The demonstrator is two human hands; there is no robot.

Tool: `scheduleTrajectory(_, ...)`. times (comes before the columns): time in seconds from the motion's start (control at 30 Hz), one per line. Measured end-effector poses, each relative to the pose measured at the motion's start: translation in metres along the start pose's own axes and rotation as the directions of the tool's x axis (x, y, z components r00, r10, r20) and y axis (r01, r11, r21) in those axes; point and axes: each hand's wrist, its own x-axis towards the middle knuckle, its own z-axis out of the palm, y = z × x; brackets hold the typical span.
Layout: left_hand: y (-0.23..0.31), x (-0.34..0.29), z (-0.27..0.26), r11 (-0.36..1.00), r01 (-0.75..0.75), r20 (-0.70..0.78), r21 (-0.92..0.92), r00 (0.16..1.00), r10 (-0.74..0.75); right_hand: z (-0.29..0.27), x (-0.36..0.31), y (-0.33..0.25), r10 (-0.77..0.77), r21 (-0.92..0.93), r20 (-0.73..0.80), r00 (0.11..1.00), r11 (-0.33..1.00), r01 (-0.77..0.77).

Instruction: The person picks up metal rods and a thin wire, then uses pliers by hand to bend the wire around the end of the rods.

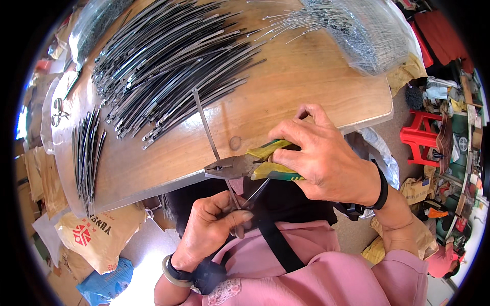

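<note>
My right hand is closed round the yellow-green handles of a pair of combination pliers. The pliers' jaws lie across a thin, flat grey metal strip, a little above its lower end. Between thumb and fingers, my left hand pinches that lower end. A thin shiny wire-like piece slants up from the same fingertips toward the pliers; whether it joins the strip I cannot tell. The strip's upper end, with a small hole, points away over the table edge.
A large heap of dark metal strips covers the far left of the wooden table. A smaller bundle of strips lies at the left edge. A plastic bag of thin wires is at the far right. On the floor stand a red stool and a paper sack.
</note>
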Motion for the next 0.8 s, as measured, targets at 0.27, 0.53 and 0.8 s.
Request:
scheduleTrajectory(0.27, 0.021, 0.005, -0.023, 0.993, -0.091, 0.05, -0.077, 0.994, 0.095, -0.001, 0.002, -0.015, -0.038, 0.017, -0.036, 0.999, 0.999, 0.039)
scheduleTrajectory(0.53, 0.004, 0.015, 0.004, 0.844, 0.064, 0.093, -0.533, 0.996, -0.018, 0.004, 0.006, -0.022, -0.038, -0.027, -0.123, 0.992, 0.999, 0.035)
scheduleTrajectory(0.8, 0.009, 0.002, 0.011, 0.796, -0.337, -0.155, -0.503, 0.941, 0.3, -0.002, -0.022, -0.02, 0.204, 0.278, 0.012, 0.979, 0.94, -0.199)
